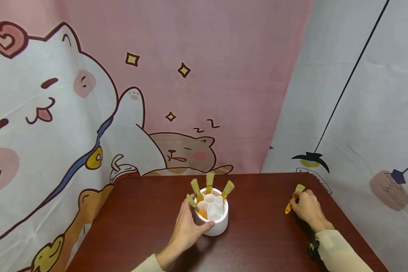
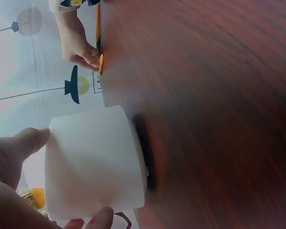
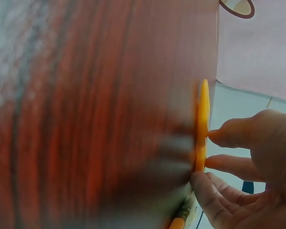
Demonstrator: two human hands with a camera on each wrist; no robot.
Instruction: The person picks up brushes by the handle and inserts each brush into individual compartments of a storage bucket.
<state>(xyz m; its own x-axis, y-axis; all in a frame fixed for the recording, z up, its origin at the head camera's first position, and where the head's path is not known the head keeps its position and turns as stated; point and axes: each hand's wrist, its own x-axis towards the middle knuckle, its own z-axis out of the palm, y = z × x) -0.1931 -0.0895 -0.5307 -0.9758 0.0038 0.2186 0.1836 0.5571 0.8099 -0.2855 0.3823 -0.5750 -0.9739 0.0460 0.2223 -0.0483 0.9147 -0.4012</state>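
Note:
A white round holder (image 1: 218,227), split into compartments around a central tube, stands upright on the table. Several paintbrushes with pale bristles (image 1: 209,179) and orange handles stick up from its back and left compartments. My left hand (image 1: 187,230) grips the holder from the left, its thumb along the front; the left wrist view shows the holder's smooth side (image 2: 93,162). Far to the right, my right hand (image 1: 307,207) pinches a paintbrush by its yellow-orange handle (image 3: 203,119), low over the table. Fingers cover the middle of that brush in the head view.
A second orange-handled brush (image 3: 178,223) lies by the right hand, hidden from the head view. The dark reddish-brown table (image 1: 255,234) meets a cartoon-printed cloth (image 1: 244,94) at its back and sides. A dark wristband (image 1: 313,249) sits on the right wrist.

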